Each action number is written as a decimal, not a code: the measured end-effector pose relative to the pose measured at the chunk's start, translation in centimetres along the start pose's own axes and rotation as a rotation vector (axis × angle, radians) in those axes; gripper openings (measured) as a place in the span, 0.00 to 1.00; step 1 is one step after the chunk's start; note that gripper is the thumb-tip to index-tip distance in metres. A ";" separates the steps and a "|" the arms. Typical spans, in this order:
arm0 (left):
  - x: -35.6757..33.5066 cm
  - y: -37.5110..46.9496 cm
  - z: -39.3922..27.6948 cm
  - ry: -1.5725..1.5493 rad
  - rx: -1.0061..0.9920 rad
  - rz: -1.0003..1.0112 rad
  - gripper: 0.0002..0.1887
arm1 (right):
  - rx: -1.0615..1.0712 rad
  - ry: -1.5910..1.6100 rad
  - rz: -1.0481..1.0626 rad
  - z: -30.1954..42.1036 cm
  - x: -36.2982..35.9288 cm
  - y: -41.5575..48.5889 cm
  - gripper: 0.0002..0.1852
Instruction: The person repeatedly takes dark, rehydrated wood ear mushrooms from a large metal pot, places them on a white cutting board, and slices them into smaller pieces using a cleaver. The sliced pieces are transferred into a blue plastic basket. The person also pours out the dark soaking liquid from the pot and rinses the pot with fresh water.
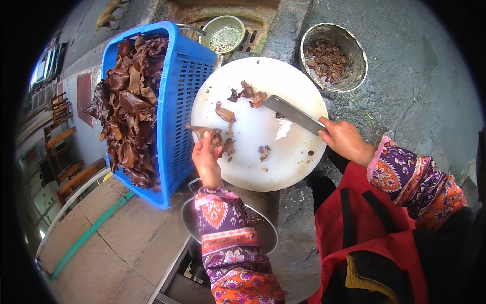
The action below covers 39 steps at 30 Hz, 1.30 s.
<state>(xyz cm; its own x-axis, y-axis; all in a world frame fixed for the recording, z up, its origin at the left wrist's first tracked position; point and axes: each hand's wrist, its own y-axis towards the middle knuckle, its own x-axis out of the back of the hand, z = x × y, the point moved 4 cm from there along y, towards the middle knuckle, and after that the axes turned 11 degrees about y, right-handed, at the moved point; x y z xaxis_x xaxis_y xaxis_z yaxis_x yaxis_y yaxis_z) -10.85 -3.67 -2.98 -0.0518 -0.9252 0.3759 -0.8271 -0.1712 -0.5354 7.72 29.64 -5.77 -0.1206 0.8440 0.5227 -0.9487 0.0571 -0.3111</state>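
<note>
My left hand (207, 159) holds a piece of brown wood ear fungus (209, 135) over the left edge of a round white cutting board (288, 167). In my right hand (345, 140) is a cleaver (294, 114), its blade reaching over the board with the tip near a small fungus piece (259, 99). Several more pieces lie scattered on the board, among them a longer one (225, 114) at left of centre. A blue plastic basket (167, 114) heaped with wood ear fungus (131, 102) stands just left of the board.
Beyond the board are a pale green colander (227, 26) and a worn bucket (358, 70) with brown scraps inside. A metal pot (271, 231) sits below my left forearm. Along the tiled surface (121, 235) at lower left runs a green hose (91, 231).
</note>
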 end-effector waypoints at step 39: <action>-14.9 -9.3 9.1 -0.545 0.119 -0.144 0.14 | -0.012 0.121 0.056 2.4 -1.4 -3.2 0.16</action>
<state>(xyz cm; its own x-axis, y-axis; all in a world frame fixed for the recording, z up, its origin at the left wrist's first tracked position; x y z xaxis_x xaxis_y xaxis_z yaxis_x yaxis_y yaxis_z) 2.74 8.63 -10.47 0.3782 -0.9254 0.0243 -0.7341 -0.3158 -0.6012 10.25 27.04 -3.62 -0.1365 0.9043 0.4046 -0.9379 0.0135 -0.3467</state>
